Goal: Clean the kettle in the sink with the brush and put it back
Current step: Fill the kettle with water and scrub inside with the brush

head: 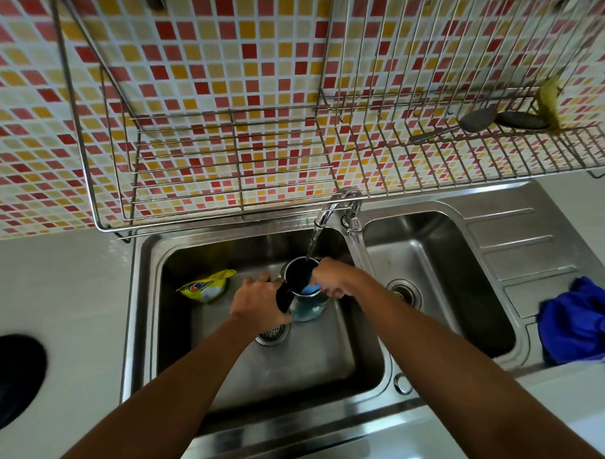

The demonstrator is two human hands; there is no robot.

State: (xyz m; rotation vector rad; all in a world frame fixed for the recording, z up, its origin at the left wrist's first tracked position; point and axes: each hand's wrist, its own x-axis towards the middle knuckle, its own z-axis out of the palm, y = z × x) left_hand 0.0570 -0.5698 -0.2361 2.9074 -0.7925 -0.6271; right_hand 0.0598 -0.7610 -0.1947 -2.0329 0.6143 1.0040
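A glass-and-steel kettle point(307, 306) stands upright in the left basin of the steel sink point(148, 292), under the running tap point(332, 209). Water falls into its open mouth. My left hand point(257, 305) grips the kettle's black handle on its left side. My right hand point(330, 276) is closed at the kettle's right rim on a brush point(308, 290), whose blue part shows inside the mouth. Most of the brush is hidden by the hand and the kettle.
A yellow packet point(206, 286) lies at the basin's back left. The drain strainer point(273, 333) sits below my left hand. The right basin point(436, 278) holds nothing visible. A blue cloth point(579, 325) lies on the drainboard. A wire dish rack point(383, 139) hangs overhead. A black round base point(4, 383) sits left.
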